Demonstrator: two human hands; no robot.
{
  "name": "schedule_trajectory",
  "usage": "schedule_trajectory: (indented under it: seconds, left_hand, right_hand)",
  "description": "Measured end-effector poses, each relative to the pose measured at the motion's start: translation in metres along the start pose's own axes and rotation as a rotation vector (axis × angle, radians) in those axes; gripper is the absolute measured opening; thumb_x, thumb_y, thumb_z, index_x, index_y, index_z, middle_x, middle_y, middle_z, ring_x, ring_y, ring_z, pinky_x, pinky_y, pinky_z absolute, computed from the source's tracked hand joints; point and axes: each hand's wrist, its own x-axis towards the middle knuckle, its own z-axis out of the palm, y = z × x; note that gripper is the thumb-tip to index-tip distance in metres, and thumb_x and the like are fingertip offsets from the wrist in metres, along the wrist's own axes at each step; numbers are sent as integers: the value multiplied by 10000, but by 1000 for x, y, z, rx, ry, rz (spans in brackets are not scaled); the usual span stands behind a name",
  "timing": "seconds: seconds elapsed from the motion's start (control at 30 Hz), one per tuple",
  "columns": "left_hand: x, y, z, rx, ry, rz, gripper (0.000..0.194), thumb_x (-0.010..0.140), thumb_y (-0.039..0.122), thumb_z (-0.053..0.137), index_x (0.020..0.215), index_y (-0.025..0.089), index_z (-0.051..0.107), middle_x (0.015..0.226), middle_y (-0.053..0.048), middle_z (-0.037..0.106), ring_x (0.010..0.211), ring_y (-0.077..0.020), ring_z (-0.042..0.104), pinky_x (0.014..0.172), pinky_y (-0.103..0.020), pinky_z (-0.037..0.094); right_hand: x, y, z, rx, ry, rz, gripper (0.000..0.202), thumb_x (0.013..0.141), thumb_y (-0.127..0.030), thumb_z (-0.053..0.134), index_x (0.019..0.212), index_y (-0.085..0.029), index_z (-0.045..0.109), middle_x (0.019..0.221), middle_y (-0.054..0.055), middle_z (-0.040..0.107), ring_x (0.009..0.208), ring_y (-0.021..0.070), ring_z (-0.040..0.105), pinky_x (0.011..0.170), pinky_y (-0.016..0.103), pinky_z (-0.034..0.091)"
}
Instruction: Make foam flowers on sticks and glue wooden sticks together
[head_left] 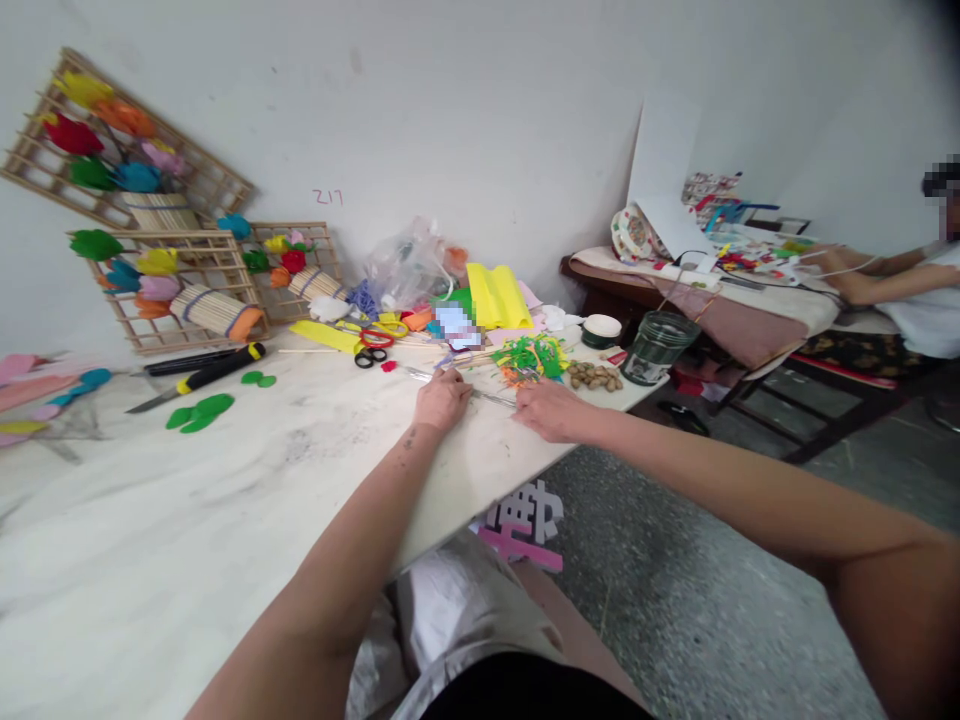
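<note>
Low over the near part of the white table [315,500], my left hand [444,400] is closed on a thin silvery strip [495,398]. One end of the strip sticks out to the left of that hand. My right hand [551,410] pinches its other end, beside a pile of green, yellow and orange shreds [532,352]. What exactly the strip is, I cannot make out. A small red piece [388,366] lies left of my left hand, near red-handled scissors [377,339] and black-handled scissors [370,357].
A knife [217,372] lies with its blade bare beside green cut pieces [202,412]. Peanuts [596,377] and a dark glass jar [660,345] stand near the right edge. Wooden lattices with coloured flowers [187,285] lean on the wall. Another person [922,290] sits at a right-hand table.
</note>
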Motion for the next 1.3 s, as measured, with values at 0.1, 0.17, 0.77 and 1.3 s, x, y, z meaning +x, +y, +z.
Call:
schedule_trajectory:
  seconds: [0.1,0.17,0.77,1.3]
  left_hand:
    - [0,0,0,12,1,-5,314,891,339,414,878,277,721,994,-50,607,977,-196,487,728,-264,439]
    - [0,1,-1,17,-4,-14,312,891,341,414,879,279,720,995,-48,608,979,-195,487,716,-257,439]
    - [1,1,-3,62,-5,9,317,890,346,406,894,291,718,1020,-29,627,982,-193,505,692,-258,445]
    - [0,3,-6,43,6,21,257,871,298,431,897,225,676,984,-54,634,1002,-195,527,770,-282,465]
  right_hand:
    - [-24,6,9,29,40,-80,296,892,-263,400,926,-178,682,1000,122,610,922,242,523,819,378,331]
    - [-41,10,19,49,95,-107,277,862,-283,452,1022,-188,657,1094,119,587,957,252,510,845,396,329]
    - [-84,4,95,-69,808,-231,263,885,-84,409,1034,-113,623,988,115,668,892,180,575,754,316,508]
    - [-67,27,71,151,633,-375,275,925,-204,400,733,-144,588,765,72,612,764,154,530,694,286,449]
